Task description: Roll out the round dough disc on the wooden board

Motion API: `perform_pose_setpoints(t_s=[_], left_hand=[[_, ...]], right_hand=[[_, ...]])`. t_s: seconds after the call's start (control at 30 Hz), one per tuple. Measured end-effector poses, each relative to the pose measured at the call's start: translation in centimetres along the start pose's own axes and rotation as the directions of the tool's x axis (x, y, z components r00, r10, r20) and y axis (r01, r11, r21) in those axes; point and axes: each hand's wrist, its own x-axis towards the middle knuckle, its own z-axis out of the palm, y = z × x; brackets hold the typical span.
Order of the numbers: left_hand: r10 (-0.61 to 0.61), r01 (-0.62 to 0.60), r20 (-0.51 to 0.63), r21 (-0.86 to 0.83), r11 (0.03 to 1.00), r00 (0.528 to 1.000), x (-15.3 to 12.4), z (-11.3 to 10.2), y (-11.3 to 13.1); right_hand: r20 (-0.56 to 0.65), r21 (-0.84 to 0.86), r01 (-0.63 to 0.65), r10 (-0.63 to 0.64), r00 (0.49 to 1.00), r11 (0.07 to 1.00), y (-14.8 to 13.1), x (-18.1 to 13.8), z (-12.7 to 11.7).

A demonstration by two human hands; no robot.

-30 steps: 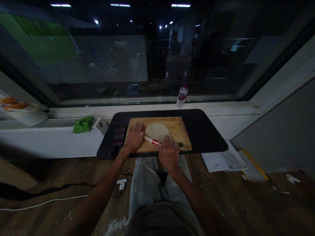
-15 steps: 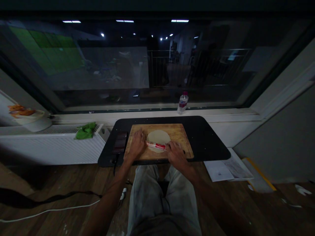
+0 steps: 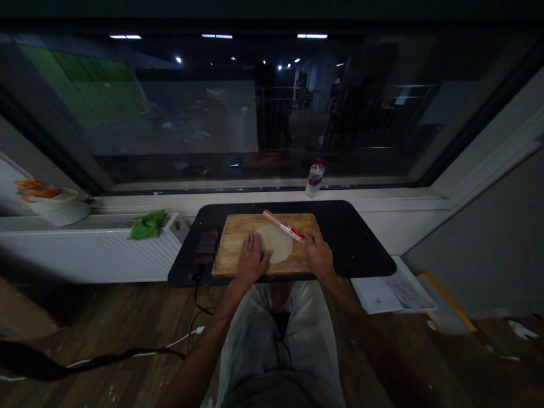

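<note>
A flat round of pale dough (image 3: pixel 278 247) lies on a wooden cutting board (image 3: pixel 233 238). My left hand (image 3: pixel 251 258) rests at the dough's left edge, fingers stretched out and thumb apart, with no tool in it. My right hand (image 3: pixel 318 254) grips the near right end of a rolling pin (image 3: pixel 284 225) with a red and white label. The pin slants across the dough's upper right edge, its bare wooden handle pointing up and left. My right fingers hide its other handle.
The board sits on a black tabletop (image 3: pixel 357 243). A dark flat device (image 3: pixel 207 245) with a cable lies left of the board. Behind stand a window sill and a water bottle (image 3: pixel 315 178). A green cloth (image 3: pixel 147 225) hangs on the radiator (image 3: pixel 85 249) at left.
My left hand has let go of the rolling pin and moved onto the dough's left edge. The pin, held in my right hand, has swung from nearly level across the dough to a slant.
</note>
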Motion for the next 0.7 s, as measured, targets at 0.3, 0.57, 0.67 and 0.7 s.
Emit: perform_pose_setpoints(t_s=[0.3, 0.57, 0.67, 0.7], left_hand=[[0.231, -0.246, 0.178, 0.067, 0.967, 0.957, 2.7, -0.1, -0.5], [0.323, -0.316, 0.279, -0.071, 0.946, 0.904, 6.1, -0.2, 1.0], [0.314, -0.297, 0.269, -0.102, 0.949, 0.911, 5.2, -1.8, 1.8], [0.340, -0.320, 0.286, -0.116, 0.940, 0.896, 4.8, -2.3, 2.0]], right_hand=[[-0.031, 0.048, -0.012, 0.013, 0.999, 0.999, 0.8, 0.8, 0.6], [-0.071, 0.040, -0.022, 0.025, 0.997, 0.999, 2.5, 0.4, 1.0], [-0.081, 0.051, -0.016, 0.020, 0.997, 0.999, 3.0, 0.0, 1.2], [-0.081, 0.054, -0.011, 0.015, 0.997, 0.998, 3.1, -0.1, 1.2]])
